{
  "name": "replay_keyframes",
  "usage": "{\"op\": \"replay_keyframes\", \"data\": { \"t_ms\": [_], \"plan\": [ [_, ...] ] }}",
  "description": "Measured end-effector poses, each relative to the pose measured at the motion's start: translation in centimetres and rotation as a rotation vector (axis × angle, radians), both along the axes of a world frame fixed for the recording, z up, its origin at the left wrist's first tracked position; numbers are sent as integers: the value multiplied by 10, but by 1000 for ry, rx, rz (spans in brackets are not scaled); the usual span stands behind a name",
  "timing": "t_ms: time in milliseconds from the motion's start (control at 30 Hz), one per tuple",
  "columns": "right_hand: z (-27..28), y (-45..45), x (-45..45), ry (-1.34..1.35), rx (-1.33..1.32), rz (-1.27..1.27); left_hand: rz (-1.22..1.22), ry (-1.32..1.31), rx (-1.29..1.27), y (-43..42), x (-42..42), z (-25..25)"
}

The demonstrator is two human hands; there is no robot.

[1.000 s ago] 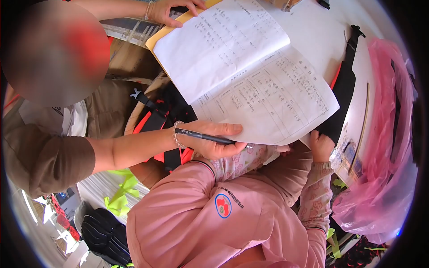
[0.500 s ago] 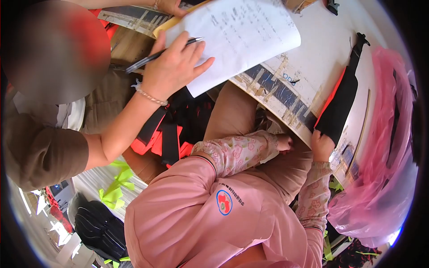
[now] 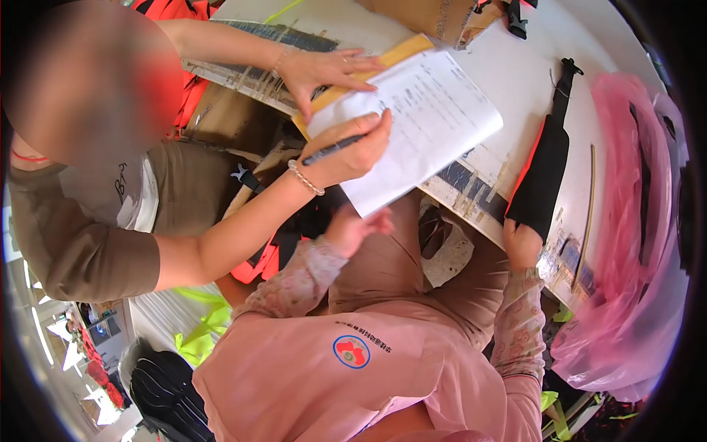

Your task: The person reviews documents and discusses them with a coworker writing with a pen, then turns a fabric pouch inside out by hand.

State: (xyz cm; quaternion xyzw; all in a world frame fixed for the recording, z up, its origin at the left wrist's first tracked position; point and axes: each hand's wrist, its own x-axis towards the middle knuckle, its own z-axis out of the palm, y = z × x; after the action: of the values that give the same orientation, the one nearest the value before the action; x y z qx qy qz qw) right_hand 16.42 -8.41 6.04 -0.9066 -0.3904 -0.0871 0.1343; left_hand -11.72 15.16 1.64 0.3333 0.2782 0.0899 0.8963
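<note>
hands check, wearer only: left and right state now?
Left hand: blurred, at the notebook page's lower corner; can't tell whether it's holding anything.
Right hand: closed, holding the black, red-edged strap's near end.

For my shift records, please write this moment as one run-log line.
left hand: near notebook corner, contact unclear | right hand: holding black piece by its end | co-worker's hand: holding pen
</note>
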Motion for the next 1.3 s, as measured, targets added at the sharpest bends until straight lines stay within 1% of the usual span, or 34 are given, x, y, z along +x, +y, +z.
{"op": "replay_keyframes", "data": {
  "t_ms": [33, 67, 100, 167, 267, 367, 400, 500, 533, 567, 633, 733, 833, 867, 967, 1067, 1167, 1300],
  "plan": [
    [1, 1, -1, 4, 9, -7, 234, 82, -72, 9, 1, 34],
    [1, 2, -3, 21, 3, -17, 280, 0, -100, 24, -25, -7],
    [1, 2, -3, 37, -4, -30, 230, -156, -140, 38, -32, -1],
    [3, 3, -4, 45, -6, -44, 232, -168, -86, 41, -38, 8],
    [9, 8, -7, 9, 27, -29, 50, -80, 38, 37, -14, 30],
    [-2, 0, -3, 22, 22, -39, -156, -53, -16, 28, 14, 30],
    [15, 5, -5, 24, 25, -23, -148, -56, -26, 23, 23, 30],
    [35, -9, 11, 251, -238, -116, -107, -56, -58, 2, 42, 32],
    [36, -16, 20, 201, -269, -73, -83, -68, -48, -4, 44, 31],
    [38, -26, 31, 189, -356, -69, -91, -76, -37, -9, 47, 29],
    [41, -42, 47, 145, -329, -65, -98, -94, -18, -15, 51, 27],
    [49, -62, 65, 17, -280, -55, -105, -44, -26, -28, 59, 30],
    [47, -82, 73, -93, -129, -63, -102, -48, -88, -53, 71, 36],
    [37, -93, 83, -41, -193, -76, -140, -30, -84, -64, 76, 41],
    [32, -110, 87, -97, -84, -84, -221, 29, -100, -103, 86, 41],
    [31, -119, 84, -114, -17, -153, -371, 25, -145, -135, 101, 46],
    [29, -124, 77, -129, 53, -149, -407, 42, -168, -156, 117, 48],
    [19, -130, 69, -87, 114, -208, -377, 20, -163, -169, 134, 49]
  ]
}}
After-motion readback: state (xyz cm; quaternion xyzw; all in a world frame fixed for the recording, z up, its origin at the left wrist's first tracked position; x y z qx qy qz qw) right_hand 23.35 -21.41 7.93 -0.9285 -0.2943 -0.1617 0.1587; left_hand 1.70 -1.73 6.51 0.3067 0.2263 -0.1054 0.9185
